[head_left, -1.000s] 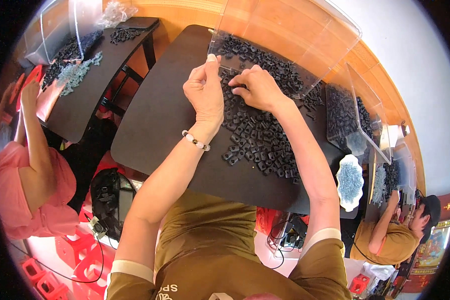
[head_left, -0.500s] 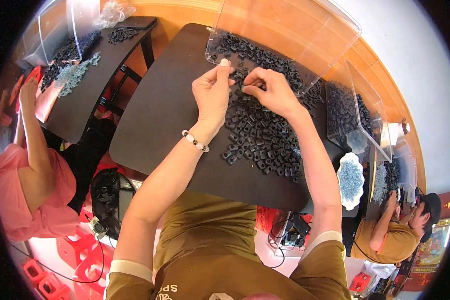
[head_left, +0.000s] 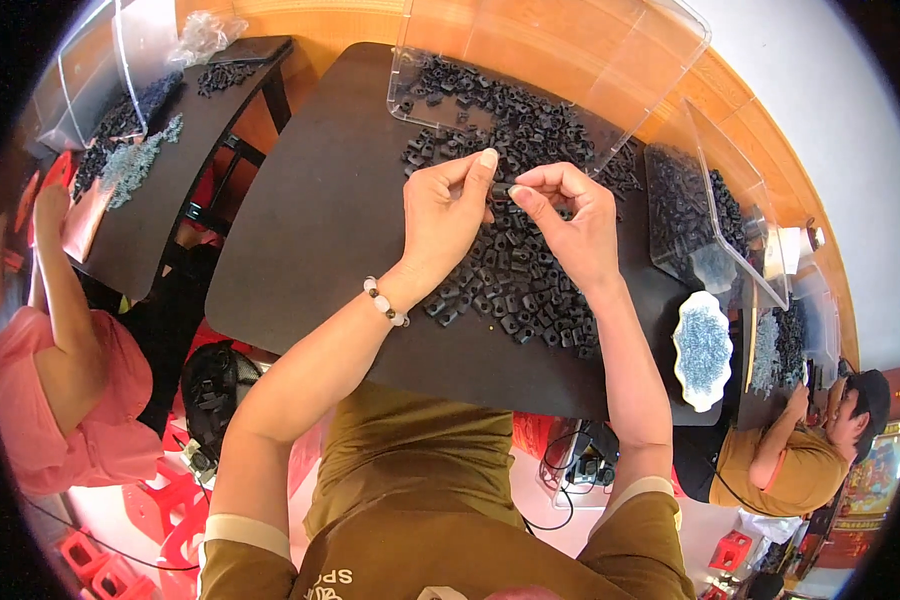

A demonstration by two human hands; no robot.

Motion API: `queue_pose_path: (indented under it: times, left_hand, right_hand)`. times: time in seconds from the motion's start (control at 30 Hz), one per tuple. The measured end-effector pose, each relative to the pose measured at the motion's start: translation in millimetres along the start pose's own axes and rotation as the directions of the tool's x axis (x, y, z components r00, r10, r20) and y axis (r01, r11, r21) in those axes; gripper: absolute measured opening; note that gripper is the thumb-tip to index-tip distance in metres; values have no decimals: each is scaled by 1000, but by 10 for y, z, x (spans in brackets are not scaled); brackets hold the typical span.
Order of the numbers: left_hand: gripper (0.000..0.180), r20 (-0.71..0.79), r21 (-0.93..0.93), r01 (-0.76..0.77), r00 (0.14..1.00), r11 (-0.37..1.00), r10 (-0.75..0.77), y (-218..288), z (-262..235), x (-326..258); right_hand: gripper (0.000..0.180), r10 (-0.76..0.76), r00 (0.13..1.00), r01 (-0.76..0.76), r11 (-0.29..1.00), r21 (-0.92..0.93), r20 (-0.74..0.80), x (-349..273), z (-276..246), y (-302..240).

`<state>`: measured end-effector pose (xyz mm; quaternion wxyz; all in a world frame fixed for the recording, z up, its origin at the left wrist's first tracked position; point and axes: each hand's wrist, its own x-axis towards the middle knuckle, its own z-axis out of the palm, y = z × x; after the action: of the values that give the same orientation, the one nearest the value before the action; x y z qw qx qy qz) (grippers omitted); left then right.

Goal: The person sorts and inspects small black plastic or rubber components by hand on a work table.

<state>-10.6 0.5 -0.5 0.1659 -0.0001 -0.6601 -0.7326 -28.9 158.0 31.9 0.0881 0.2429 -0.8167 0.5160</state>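
Note:
Over a dark table, my two hands meet fingertip to fingertip above a spread of small black plastic parts. My left hand, with a beaded bracelet at its wrist, pinches a small black plastic part between thumb and fingers. Close beside it, my right hand has thumb and forefinger brought together at the part's other side. Whatever lies in the right fingertips is too small to make out.
A clear plastic bin lies tipped at the far side, black parts spilling from it. Another clear bin of parts stands at right, near a white scalloped dish of small silvery pieces. People work at side tables, left and right.
My right hand has drawn back from the pile, lower in the picture, and turned toward my left hand. Both hands' fingertips are now closer together. The view has shifted slightly.

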Motion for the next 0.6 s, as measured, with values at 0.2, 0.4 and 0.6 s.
queue_pose_path:
  times: [0.2, 0.4, 0.6]
  left_hand:
    - [32, 11, -3, -24, 1000, 1000, 24, 14, 21, -26]
    - [28, -34, 69, -107, 993, 992, 110, 14, 45, -53]
    - [22, -49, 170, -331, 938, 928, 343, -15, 42, -50]
  right_hand:
    - [12, 95, 986, -115, 982, 150, 137, -42, -53, -32]
    - [16, 100, 960, -191, 919, 346, 263, -25, -133, 30]
    - [20, 61, 942, -205, 883, 423, 329, -26, -101, 63]
